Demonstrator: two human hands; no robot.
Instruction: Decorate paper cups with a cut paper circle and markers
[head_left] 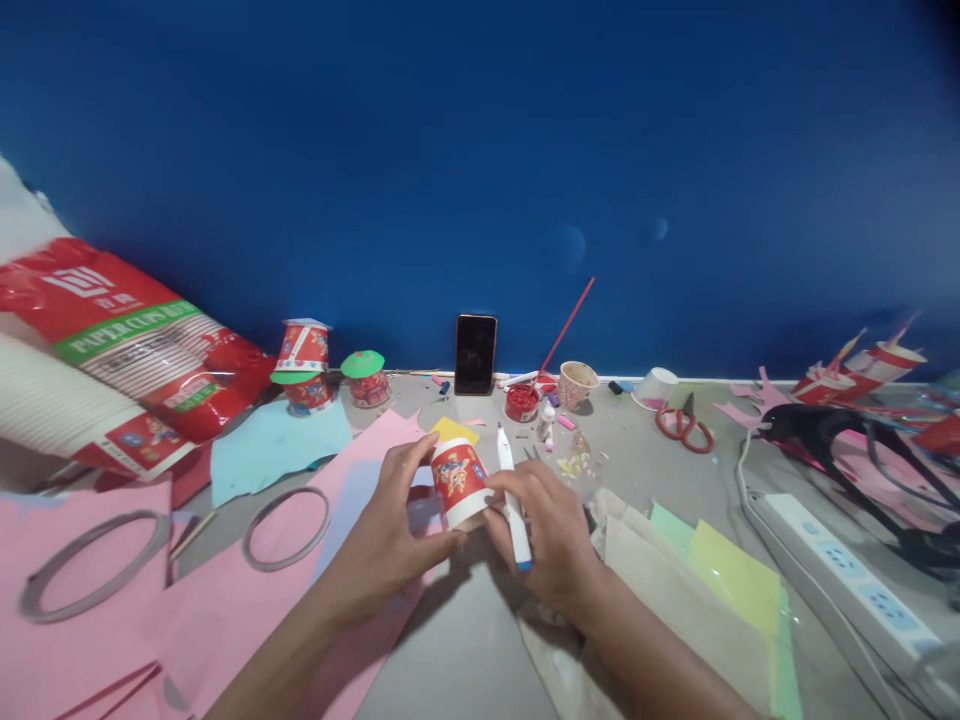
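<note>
Centre frame: left hand (380, 523) clamped fingers on cup (456, 478), right hand (556, 528) on marker (517, 532) (cup-positioning step, apparently). Next move likely needed steady hold.

Left hand (394, 512) and right hand (553, 520): ungloved, five-fingered, surface bare to the wrist. Left forearm (296, 640) and right forearm (660, 645): bare over the visible length, narrowing toward the wrist. Fingernail detail: too small to resolve
</note>
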